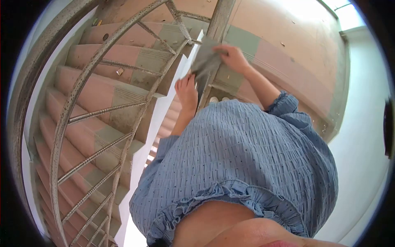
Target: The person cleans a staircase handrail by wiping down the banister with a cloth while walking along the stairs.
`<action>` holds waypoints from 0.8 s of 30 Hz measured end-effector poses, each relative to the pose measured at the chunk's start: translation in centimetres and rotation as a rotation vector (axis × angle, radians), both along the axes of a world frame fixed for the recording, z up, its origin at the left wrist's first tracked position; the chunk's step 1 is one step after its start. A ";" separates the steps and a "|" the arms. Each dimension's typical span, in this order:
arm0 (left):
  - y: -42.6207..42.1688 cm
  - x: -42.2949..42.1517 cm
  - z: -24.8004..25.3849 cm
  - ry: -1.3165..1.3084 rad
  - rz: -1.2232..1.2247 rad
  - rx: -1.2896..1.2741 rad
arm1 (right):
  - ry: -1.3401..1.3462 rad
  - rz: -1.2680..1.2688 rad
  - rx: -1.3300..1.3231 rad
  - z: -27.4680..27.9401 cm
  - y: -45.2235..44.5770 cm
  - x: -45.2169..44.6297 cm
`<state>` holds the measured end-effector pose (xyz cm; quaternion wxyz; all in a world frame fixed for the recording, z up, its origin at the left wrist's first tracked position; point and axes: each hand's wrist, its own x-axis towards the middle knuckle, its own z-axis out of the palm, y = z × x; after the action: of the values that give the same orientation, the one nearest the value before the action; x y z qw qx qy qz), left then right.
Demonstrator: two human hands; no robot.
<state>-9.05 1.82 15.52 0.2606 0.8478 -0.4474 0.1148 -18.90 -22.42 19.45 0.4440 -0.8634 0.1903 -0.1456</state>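
A grey cloth (207,58), blurred by motion, is stretched between my two hands beside the metal railing post (220,20). My right hand (233,59) pinches its upper right corner, with the fingers closed. At the cloth's lower left edge is my left hand (187,89), its fingers pointing up and touching or gripping the edge; the blur hides how firmly. Part of the post and a dark rail section lie behind the cloth.
A rusty metal railing (84,78) curves down on the left beside pink and grey-green stairs (92,92). Beyond my hands is a tiled landing (279,53) with small litter. A white wall (364,107) stands at the right.
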 end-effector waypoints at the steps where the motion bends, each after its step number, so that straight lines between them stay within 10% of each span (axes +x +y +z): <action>1: -2.4 0.5 1.4 -0.057 -0.035 -0.052 | -0.095 -0.134 -0.026 1.3 -1.5 0.1; 7: -12.3 -1.3 6.6 -0.169 -0.250 -0.139 | -0.274 -0.552 -0.116 -2.0 -8.5 -2.2; 12: -12.4 -4.9 5.3 -0.202 -0.399 -0.048 | 0.121 -0.481 0.247 -5.3 -7.0 -5.4; 19: -20.8 -8.4 8.8 -0.321 -0.517 -0.131 | -0.263 -0.793 0.715 -4.7 -15.2 -9.6; 24: -17.9 -10.1 7.0 -0.235 -0.503 -0.056 | 0.088 -0.631 1.094 -9.2 -11.1 -11.8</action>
<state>-19.19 -16.06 22.49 0.2505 0.6833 -0.6677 0.1566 -30.73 -33.50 10.29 0.7486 -0.4189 0.5008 -0.1157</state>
